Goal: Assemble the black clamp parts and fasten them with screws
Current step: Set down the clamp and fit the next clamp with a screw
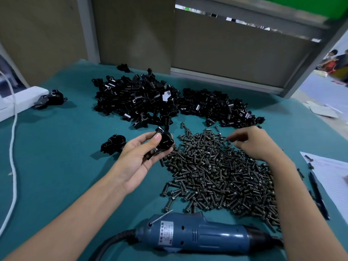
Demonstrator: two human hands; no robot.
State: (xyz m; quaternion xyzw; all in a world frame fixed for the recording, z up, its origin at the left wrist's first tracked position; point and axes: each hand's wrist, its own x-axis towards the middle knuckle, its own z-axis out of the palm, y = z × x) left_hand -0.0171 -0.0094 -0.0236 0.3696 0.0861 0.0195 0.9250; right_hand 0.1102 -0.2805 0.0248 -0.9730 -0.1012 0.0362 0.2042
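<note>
My left hand (139,157) grips one clamp (162,145), thumb across its rounded top, just above the worktop (56,147) at the edge of the screws (216,176). My right hand (252,142) hangs over that heap with its fingertips blurred, so I cannot tell whether it pinches a screw.

I judge the clamp rigid, glossy and light enough for one hand. It is best held by its flat flanks, leaving the screw hole clear. The screws are small and likely to roll, so I'd pinch them by the shank.

Counts: two heaps of black parts (135,98), past counting, and the screws likewise. One clamp is held, a second clamp (112,144) lies just beside the left hand, and there is one driver (197,234).
</note>
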